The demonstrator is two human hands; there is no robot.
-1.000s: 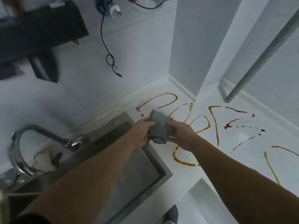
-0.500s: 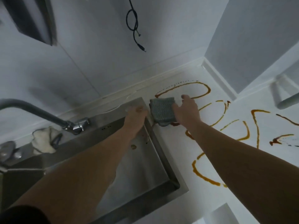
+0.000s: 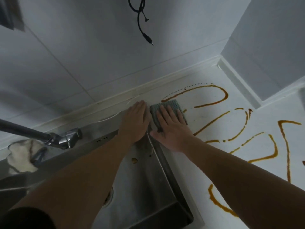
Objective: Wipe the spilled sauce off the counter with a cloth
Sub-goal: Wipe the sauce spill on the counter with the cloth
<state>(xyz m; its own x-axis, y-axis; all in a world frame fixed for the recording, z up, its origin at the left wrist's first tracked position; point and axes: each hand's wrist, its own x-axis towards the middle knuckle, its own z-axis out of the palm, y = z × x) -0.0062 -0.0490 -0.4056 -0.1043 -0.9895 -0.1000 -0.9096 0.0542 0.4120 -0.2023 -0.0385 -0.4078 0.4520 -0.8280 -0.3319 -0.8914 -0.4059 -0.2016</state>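
Note:
A folded grey-green cloth (image 3: 176,105) lies flat on the white counter (image 3: 206,116) just right of the sink's back corner. My right hand (image 3: 171,128) presses on it with straight fingers, covering most of it. My left hand (image 3: 136,119) lies flat beside the cloth, fingers straight, on the sink's rim near the wall. Brown sauce (image 3: 221,100) runs in looping lines over the counter to the right of the cloth, and one end of a loop touches the cloth's far edge.
A steel sink (image 3: 148,187) sits below my arms, with a brown drip on its inner wall. A tap (image 3: 62,138) and a pale rag (image 3: 19,156) are at the left. A black cable (image 3: 142,27) hangs on the tiled wall. A wall column stands at the back right.
The cloth went from held up between both hands to lying flat on the counter. My right hand now presses on it, and my left hand has let go and flattened beside it.

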